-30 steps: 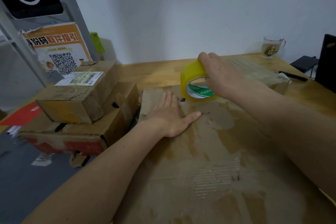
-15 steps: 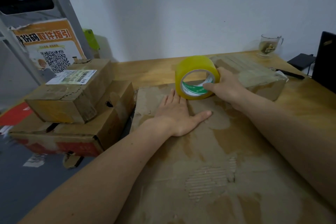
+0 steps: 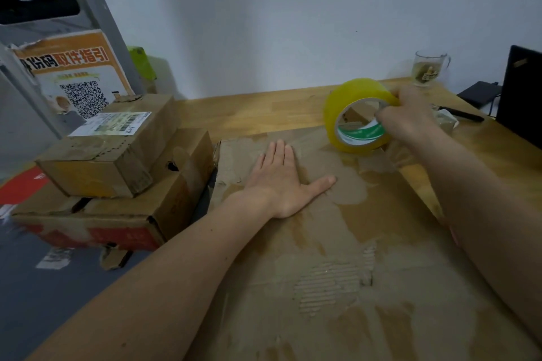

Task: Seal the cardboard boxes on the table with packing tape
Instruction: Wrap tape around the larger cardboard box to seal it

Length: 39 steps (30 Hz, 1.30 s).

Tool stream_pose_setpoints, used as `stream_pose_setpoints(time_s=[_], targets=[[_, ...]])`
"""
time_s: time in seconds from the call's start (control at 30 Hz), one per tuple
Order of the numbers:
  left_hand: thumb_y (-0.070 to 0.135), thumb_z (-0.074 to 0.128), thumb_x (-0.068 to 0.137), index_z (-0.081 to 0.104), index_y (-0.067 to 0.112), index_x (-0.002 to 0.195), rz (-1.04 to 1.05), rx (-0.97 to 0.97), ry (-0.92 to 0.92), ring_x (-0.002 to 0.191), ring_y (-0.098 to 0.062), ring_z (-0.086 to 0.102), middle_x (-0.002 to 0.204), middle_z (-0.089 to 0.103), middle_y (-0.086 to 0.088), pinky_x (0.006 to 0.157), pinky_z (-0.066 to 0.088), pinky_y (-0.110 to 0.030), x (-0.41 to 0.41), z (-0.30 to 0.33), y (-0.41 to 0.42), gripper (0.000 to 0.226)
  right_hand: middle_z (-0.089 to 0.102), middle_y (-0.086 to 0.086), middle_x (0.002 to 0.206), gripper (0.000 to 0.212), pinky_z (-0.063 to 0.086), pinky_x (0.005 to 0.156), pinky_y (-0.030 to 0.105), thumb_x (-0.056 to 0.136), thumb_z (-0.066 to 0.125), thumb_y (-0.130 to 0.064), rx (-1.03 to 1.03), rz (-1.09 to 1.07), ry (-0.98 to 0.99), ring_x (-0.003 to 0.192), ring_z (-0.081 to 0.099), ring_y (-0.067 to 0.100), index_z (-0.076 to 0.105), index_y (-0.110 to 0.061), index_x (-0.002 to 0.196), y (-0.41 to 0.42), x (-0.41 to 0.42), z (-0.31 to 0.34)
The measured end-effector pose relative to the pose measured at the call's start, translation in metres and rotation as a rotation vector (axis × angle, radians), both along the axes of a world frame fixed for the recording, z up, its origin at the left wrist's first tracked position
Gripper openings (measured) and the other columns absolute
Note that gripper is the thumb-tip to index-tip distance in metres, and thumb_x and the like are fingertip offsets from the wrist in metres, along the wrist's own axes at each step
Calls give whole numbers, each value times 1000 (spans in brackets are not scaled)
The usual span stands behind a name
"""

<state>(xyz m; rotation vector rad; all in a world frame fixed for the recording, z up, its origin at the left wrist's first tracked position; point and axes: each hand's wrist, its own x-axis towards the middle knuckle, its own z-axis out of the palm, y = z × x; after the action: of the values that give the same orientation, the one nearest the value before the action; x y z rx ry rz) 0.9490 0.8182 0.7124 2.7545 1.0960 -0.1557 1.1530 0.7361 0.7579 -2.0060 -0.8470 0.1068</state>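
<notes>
A big worn cardboard box [image 3: 337, 243] fills the table in front of me, its top scuffed and torn. My left hand [image 3: 281, 182] lies flat on the box top near its far left part, fingers straight and thumb spread. My right hand [image 3: 410, 117] grips a yellow roll of packing tape [image 3: 349, 114], fingers hooked through its core, at the box's far right edge. The roll stands on edge and touches the box top. A second box behind my right hand is mostly hidden.
Two smaller cardboard boxes are stacked at the left, the upper box [image 3: 108, 152] bearing a shipping label, the lower box [image 3: 123, 214] with red print. A glass mug [image 3: 428, 69], a black pen [image 3: 463, 116] and a dark device [image 3: 522, 97] occupy the wooden table's [image 3: 264, 111] far right.
My right hand has carried the tape roll to the right along the box's far edge. My left hand has stayed flat on the box top.
</notes>
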Motion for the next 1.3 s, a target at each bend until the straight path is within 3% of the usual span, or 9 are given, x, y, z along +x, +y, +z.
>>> stream_pose_setpoints(time_s=[0.13, 0.23, 0.33, 0.47, 0.63, 0.73, 0.93, 1.13, 1.3], targets=[[89, 16, 79, -13, 10, 156, -4, 1, -2, 151, -17, -19, 164, -20, -5, 123, -9, -36, 1, 0, -2, 114, 55, 7, 94, 18, 36, 72, 35, 86, 55, -12, 26, -100, -14, 90, 50, 28, 58, -10, 103, -5, 5, -5], [89, 15, 78, -13, 9, 156, -7, 4, 4, 151, -18, -18, 164, -19, -6, 123, -9, -36, 0, 0, -3, 115, 51, 4, 80, 2, 35, 65, 34, 86, 56, -17, 63, -120, -13, 79, 46, 25, 54, -16, 85, -5, -1, -9], [90, 16, 77, -11, 9, 156, 5, 7, 8, 151, -19, -17, 165, -18, -6, 123, -7, -37, 3, 4, -2, 117, 43, 3, 64, 22, 36, 62, 35, 85, 61, -18, 142, -58, 219, 64, 44, 20, 47, -17, 67, -6, -7, -12], [91, 21, 77, -7, 8, 157, -28, -2, -5, 152, -21, -15, 165, -15, -7, 124, -5, -38, 24, 10, -12, 118, 60, 3, 79, 18, 45, 65, 31, 77, 77, -20, 253, -39, 429, 72, 57, 17, 60, -15, 76, -4, -15, -18], [96, 28, 70, -9, 8, 157, 10, -39, -22, 152, -25, -14, 165, -14, -12, 121, -6, -39, 60, 13, -36, 129, 70, 16, 94, 10, 54, 82, 45, 79, 75, -16, 193, -74, 345, 89, 67, 30, 66, -11, 80, 2, -17, -23], [102, 31, 59, -10, 6, 157, 78, -48, -20, 152, -29, -14, 164, -14, -16, 122, -7, -42, 68, 12, -43, 143, 70, 20, 98, 25, 52, 74, 42, 86, 66, -20, 155, -109, 253, 95, 65, 35, 68, 1, 99, 2, -18, -22], [106, 32, 49, -11, 5, 156, 89, -44, -44, 152, -28, -15, 164, -15, -15, 122, -8, -41, 67, 8, -44, 154, 59, 4, 75, 23, 42, 73, 35, 92, 53, -21, 110, -35, 103, 78, 55, 27, 58, -20, 71, -1, -15, -16], [105, 30, 52, -12, 2, 155, 95, -27, -37, 152, -27, -15, 165, -16, -13, 121, -9, -39, 65, 8, -45, 151, 67, 13, 94, 12, 50, 86, 41, 94, 55, -14, 215, -24, 192, 97, 62, 30, 66, -10, 94, -21, 10, -4], [105, 31, 52, -13, 2, 155, 92, -55, -59, 152, -26, -16, 164, -17, -13, 122, -9, -39, 63, 6, -43, 152, 69, 7, 88, 12, 53, 89, 50, 90, 63, -22, 334, -222, 237, 88, 66, 24, 69, -11, 94, -39, 24, -18]])
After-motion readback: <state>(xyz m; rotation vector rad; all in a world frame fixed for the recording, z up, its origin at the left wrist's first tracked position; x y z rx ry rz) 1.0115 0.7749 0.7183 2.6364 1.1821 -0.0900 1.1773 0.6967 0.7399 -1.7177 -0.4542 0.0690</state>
